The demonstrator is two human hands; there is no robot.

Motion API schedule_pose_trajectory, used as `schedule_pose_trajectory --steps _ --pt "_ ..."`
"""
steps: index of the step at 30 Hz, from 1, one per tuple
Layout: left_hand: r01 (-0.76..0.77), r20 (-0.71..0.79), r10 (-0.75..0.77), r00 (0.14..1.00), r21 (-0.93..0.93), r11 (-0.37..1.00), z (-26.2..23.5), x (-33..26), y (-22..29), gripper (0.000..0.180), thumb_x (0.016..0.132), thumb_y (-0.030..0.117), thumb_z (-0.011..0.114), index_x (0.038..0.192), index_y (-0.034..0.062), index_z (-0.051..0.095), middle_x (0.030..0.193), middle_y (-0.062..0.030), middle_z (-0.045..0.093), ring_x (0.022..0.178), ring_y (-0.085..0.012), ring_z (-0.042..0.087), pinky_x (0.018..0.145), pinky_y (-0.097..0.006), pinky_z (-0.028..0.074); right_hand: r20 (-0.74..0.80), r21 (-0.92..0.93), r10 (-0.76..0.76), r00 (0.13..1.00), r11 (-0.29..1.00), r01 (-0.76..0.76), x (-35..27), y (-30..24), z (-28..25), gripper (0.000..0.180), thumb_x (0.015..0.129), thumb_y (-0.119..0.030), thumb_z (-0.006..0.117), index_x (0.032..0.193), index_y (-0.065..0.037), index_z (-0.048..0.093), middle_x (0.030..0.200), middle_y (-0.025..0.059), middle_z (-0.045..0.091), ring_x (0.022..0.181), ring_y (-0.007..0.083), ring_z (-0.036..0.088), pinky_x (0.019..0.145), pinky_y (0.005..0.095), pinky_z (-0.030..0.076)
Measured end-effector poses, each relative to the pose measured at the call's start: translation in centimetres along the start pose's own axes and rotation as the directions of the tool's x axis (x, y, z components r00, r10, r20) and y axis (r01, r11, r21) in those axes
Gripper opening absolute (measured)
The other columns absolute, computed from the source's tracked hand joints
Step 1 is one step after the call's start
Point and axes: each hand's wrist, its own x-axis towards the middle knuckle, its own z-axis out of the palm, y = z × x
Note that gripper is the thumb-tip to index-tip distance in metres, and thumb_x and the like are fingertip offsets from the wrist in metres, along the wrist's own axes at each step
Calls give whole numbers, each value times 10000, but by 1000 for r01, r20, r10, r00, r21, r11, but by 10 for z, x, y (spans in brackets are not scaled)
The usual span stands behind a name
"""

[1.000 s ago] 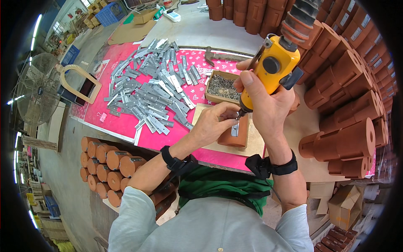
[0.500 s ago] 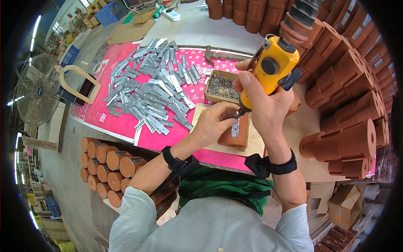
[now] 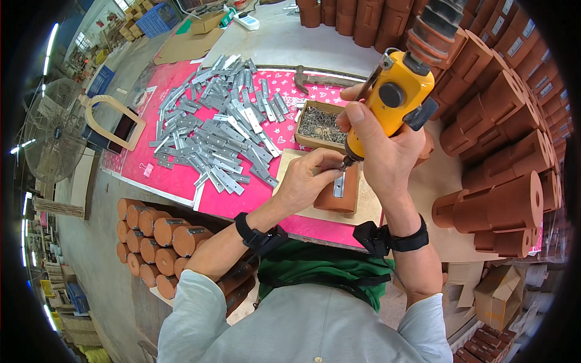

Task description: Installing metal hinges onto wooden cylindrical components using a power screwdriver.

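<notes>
Terracotta block (image 3: pixel 336 196), likely heavy and brittle: steadied by left hand (image 3: pixel 308 181) fingers pinching bracket (image 3: pixel 339 184); right hand (image 3: pixel 381 142) clamped round yellow screwdriver (image 3: pixel 390 100).

Just one view here, a head-worn fisheye looking steeply down over the person's chest at the table (image 3: pixel 284 45). It sits close above both hands, which land near the centre. Straight edges bow toward the black rim, and the floor and a fan (image 3: pixel 51 136) curl in on the left.
</notes>
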Motion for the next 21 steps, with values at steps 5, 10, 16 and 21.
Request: schedule_pose_trajectory --steps 5,10,16,21 --pt "22 -10 -22 1000 -20 1000 0 1 0 255 833 8 624 1084 -24 592 1015 -92 644 950 -143 625 862 -294 510 -8 51 18 1000 999 -18 -1 0 3 181 863 -57 630 1007 29 562 935 78 626 708 114 602 606 229 487" --pt "-6 -26 8 1000 90 996 -1 4 3 254 817 2 632 1068 -21 603 1012 -114 640 940 -167 636 870 -303 516 -5 22 25 1000 999 -25 0 2 2 175 860 -52 630 1000 22 555 924 72 629 698 110 600 605 229 488" --pt "-153 -18 163 986 248 957 -8 13 0 266 794 35 656 1054 -7 616 951 -120 656 898 -218 653 822 -318 515 -8 36 -23 1000 999 23 8 8 7 174 853 -43 638 990 13 547 915 72 630 703 107 601 605 231 491" --pt "-149 -30 159 987 219 964 -8 16 -4 259 790 47 661 1042 0 624 935 -120 662 874 -233 654 800 -328 510 -10 18 -8 1000 1000 8 8 17 6 178 848 -42 646 982 10 543 923 82 636 705 110 602 613 237 497"
